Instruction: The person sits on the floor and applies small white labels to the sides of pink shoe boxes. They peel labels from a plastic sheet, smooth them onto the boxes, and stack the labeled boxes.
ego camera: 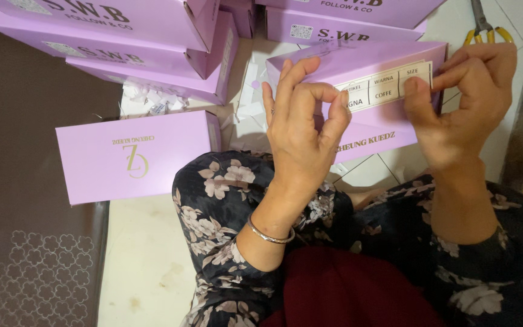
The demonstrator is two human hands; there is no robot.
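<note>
While the left hand (301,130) and right hand (464,103) pinch a cream paper label (385,91) against the lilac cardboard box (364,130) at upper centre, uneven pressing could leave it crooked or creased.

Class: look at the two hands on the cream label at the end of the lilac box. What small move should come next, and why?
Probably press the cream label flat. The left hand pinches its left end and the right hand its right end against the lilac box, so it seems placed across the end face but perhaps not yet smoothed down.
</note>
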